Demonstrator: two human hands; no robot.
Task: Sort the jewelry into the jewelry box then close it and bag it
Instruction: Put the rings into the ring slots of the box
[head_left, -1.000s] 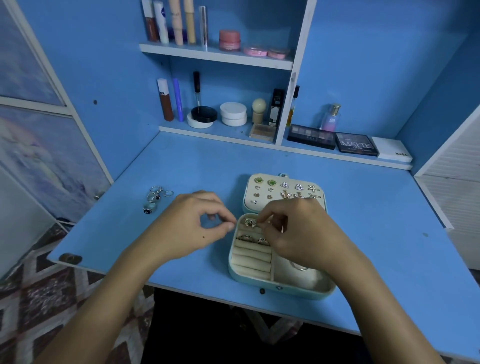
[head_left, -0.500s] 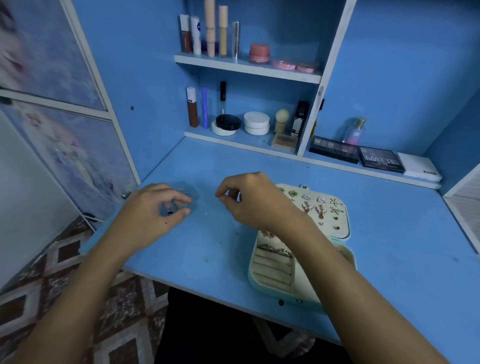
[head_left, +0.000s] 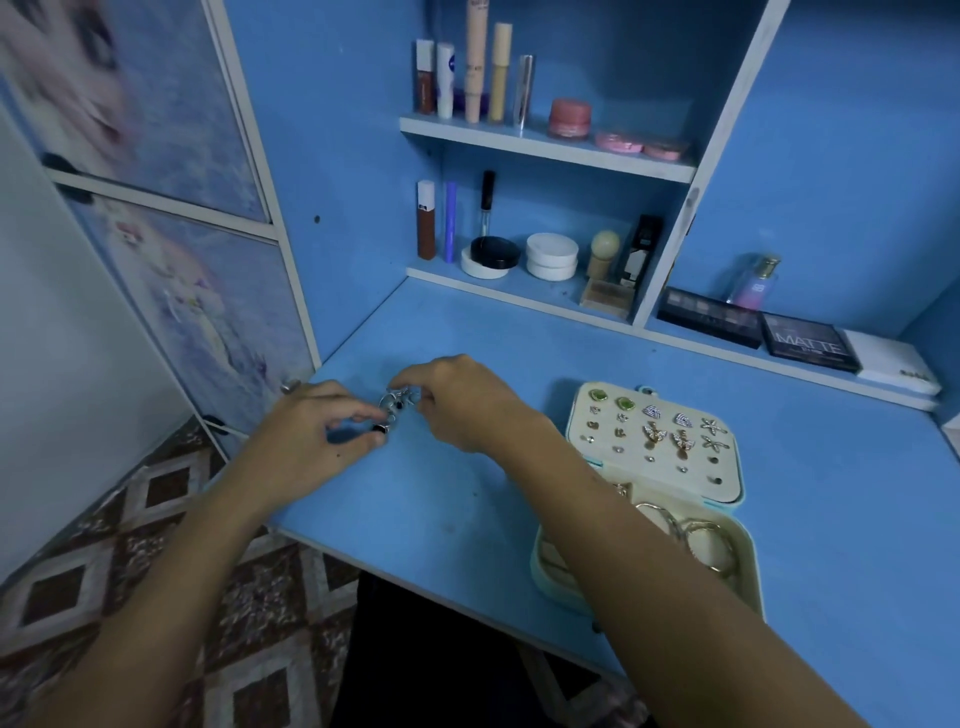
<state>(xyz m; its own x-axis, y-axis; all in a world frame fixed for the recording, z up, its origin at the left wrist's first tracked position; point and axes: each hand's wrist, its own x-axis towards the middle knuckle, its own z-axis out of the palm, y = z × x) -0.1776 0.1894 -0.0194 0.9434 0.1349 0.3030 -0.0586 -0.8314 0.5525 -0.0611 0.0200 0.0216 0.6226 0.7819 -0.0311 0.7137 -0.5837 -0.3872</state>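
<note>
A small pile of silver rings (head_left: 396, 405) lies near the left edge of the blue desk (head_left: 467, 499). My left hand (head_left: 311, 441) pinches a dark-stone ring (head_left: 382, 427) at the pile's lower side. My right hand (head_left: 462, 400) reaches across with curled fingers and pinches at the top of the pile. The open jewelry box (head_left: 649, 499) sits to the right. Its cream lid holds rows of earrings (head_left: 654, 428). Its base holds gold bangles (head_left: 696, 540), and my right forearm hides part of the ring rolls.
Cosmetics stand on two shelves (head_left: 545, 145) at the back. Eyeshadow palettes (head_left: 753, 327), a perfume bottle (head_left: 753, 286) and a white box (head_left: 893, 364) line the rear ledge. A patterned cabinet door (head_left: 208, 291) is at the left, with tiled floor (head_left: 130, 545) below the desk edge.
Both hands left the jewelry box and moved left to the ring pile. The view swung left, so the box now sits at the right.
</note>
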